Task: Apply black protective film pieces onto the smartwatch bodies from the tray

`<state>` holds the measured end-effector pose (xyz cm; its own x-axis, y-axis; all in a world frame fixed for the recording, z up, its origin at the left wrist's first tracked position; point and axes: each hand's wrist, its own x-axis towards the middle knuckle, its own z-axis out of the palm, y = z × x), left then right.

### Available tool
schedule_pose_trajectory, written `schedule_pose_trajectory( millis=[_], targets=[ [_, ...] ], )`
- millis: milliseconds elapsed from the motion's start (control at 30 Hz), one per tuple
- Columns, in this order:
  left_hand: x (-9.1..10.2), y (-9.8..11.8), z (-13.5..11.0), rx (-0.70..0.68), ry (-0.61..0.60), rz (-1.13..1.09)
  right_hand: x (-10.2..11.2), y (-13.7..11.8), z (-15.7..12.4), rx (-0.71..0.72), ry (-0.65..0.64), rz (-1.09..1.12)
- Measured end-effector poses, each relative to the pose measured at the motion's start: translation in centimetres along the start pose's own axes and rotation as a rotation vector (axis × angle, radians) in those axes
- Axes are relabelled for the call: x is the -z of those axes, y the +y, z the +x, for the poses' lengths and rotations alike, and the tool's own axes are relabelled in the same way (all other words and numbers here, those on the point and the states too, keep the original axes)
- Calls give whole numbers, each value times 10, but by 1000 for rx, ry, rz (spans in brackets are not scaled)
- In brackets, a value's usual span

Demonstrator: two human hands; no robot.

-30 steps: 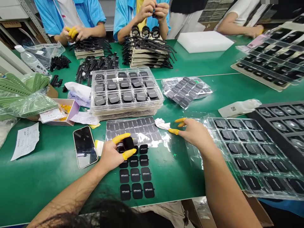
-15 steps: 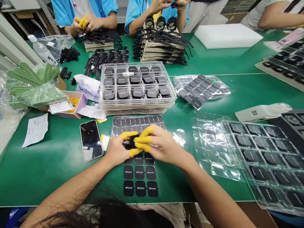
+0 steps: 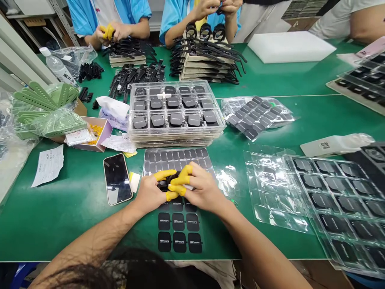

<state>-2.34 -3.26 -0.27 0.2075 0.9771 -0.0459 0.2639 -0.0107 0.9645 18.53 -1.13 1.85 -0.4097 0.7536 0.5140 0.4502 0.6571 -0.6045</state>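
Note:
My left hand [image 3: 152,192], with yellow finger cots on thumb and forefinger, grips a small black watch body [image 3: 164,184] from its left side. My right hand [image 3: 200,186], also in yellow cots, has its fingers closed at the right side of that watch body and covers part of it. Whether a thin film is between the right fingertips I cannot make out. Below both hands lies a clear sheet of black square stickers [image 3: 178,221] with white lettering. A second sticker sheet [image 3: 159,155] is just beyond them.
Stacked clear trays of black square pieces [image 3: 177,134] stand ahead. A phone [image 3: 118,178] lies left, near green straps [image 3: 48,114]. To the right are another tray [image 3: 337,200], a bottle [image 3: 333,144] and clear film [image 3: 270,188]. Co-workers' hands [image 3: 112,32] work across the table.
My right fingers have curled in more tightly over the watch body. My left hand keeps its grip, and the whole view has shifted slightly.

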Motion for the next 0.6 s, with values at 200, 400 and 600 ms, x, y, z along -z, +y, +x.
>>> schedule_pose_trajectory(
  millis=[200,400,600],
  targets=[
    [-1,-1,1,28,25,-65,4,2,-4,-99,50,-138],
    [-1,-3,0,33,37,-67,-3,-3,-5,-52,83,-273],
    [-1,-1,0,15,20,-60,-6,5,-8,27,68,-177]
  ],
)
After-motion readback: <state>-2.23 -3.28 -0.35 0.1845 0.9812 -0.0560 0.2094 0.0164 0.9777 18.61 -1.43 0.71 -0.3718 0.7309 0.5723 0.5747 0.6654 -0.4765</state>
